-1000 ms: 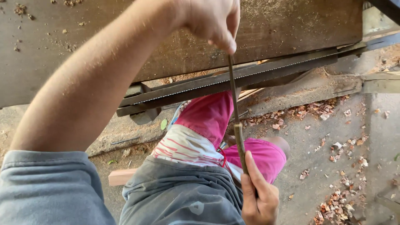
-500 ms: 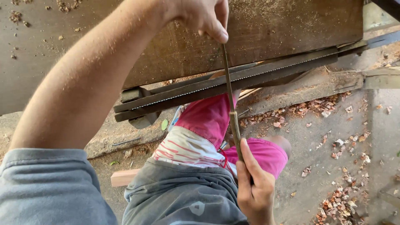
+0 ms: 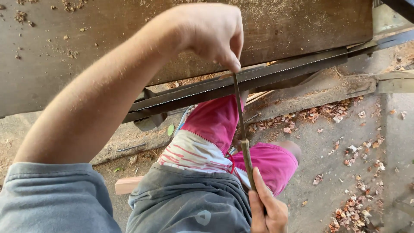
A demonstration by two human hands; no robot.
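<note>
Steel against steel is the matter here: a thin file (image 3: 242,129) lies across the toothed edge of a long saw blade (image 3: 241,84), which runs at a slant from lower left to upper right just under a dusty wooden board (image 3: 86,51). The left hand (image 3: 211,36) reaches out over the board, and its fingers (image 3: 233,64) are pressed together, pinching the far tip of the file right where it meets the blade. The right hand (image 3: 267,211), low and close to the body, is closed around the near end, with the forefinger laid straight along the shank. The file spans the gap between the two hands, angled slightly off upright in the head view, passing over the pink shorts (image 3: 220,121).

By the look of it, the step in hand is filing the teeth, one stroke at one tooth gap. How many teeth are done cannot be told from here.

The next move would call for a level push through both hands, even pressure at tip and handle, the file kept seated in the same gap and at the same angle to the blade, then a shift along to the neighbouring tooth. Too much weight at the pinched tip could rock the file out of the gap.

Wood chips (image 3: 327,114) lie scattered on the concrete floor (image 3: 366,142) below.
</note>
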